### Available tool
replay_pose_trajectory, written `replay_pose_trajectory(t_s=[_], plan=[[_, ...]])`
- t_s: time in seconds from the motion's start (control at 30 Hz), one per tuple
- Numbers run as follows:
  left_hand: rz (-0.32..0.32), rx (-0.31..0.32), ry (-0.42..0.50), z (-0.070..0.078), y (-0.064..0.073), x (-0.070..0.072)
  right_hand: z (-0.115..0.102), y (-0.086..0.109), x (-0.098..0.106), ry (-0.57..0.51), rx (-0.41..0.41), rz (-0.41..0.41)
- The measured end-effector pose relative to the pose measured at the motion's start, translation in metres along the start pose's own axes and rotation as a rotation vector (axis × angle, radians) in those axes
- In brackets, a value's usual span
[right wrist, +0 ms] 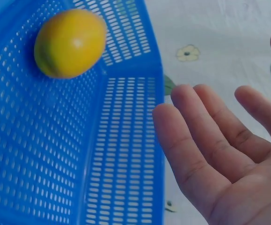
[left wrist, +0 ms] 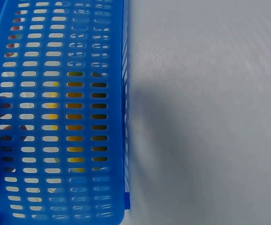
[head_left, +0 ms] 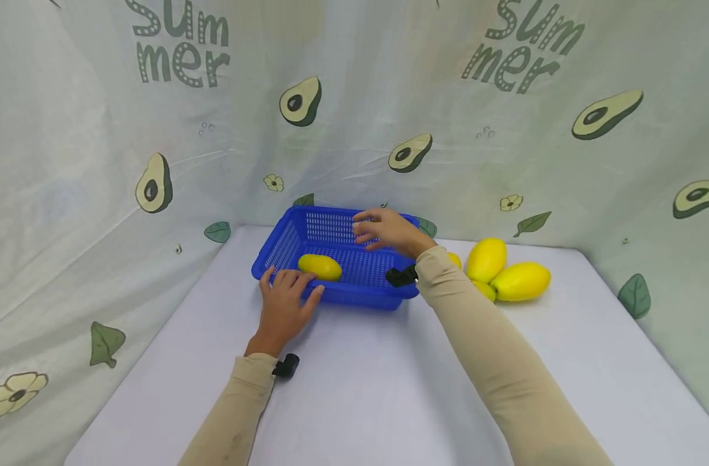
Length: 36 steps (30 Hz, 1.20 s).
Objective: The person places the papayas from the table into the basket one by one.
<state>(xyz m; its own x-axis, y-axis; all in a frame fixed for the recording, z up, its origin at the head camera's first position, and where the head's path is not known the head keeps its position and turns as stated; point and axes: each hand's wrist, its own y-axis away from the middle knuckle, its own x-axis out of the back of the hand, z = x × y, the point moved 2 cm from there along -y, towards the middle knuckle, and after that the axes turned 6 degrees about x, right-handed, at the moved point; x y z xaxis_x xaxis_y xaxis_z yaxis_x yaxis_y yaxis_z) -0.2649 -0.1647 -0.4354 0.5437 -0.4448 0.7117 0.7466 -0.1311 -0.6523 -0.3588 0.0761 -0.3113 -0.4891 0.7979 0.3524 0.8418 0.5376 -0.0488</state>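
A blue plastic basket with slotted walls stands near the back of the table. Inside, toward its left end, lies one yellow mango, which also shows in the right wrist view as a mango. My left hand holds the basket's front rim at the left, fingers over the edge; in the left wrist view the slotted wall hides most of them. Above the right part of the basket, my right hand hovers with fingers spread and nothing in them; the right wrist view shows its palm and parted fingers.
Several more yellow mangoes lie in a cluster on the white table, right of the basket and partly behind the right forearm. A cloth printed with avocados hangs behind the table and along its sides.
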Motion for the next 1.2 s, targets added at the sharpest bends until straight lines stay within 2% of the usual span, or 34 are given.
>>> replay_pose_trajectory(t_s=[0.13,0.27,0.67,1.0,1.2], plan=[[0.006,0.01,-0.005,-0.002,-0.003,0.0,-0.005,0.003,0.008,-0.01,0.025,0.015],[0.001,0.028,-0.01,-0.004,0.001,-0.001,-0.006,0.007,0.009,-0.006,0.045,0.011],[-0.011,0.022,-0.011,-0.001,0.001,-0.001,-0.001,0.028,0.021,-0.013,0.056,0.026],[0.034,-0.026,0.002,-0.005,0.0,-0.001,-0.003,0.053,0.038,-0.024,0.108,0.054],[0.035,-0.037,-0.003,-0.006,-0.001,-0.001,0.004,0.075,0.049,-0.01,0.112,0.108]])
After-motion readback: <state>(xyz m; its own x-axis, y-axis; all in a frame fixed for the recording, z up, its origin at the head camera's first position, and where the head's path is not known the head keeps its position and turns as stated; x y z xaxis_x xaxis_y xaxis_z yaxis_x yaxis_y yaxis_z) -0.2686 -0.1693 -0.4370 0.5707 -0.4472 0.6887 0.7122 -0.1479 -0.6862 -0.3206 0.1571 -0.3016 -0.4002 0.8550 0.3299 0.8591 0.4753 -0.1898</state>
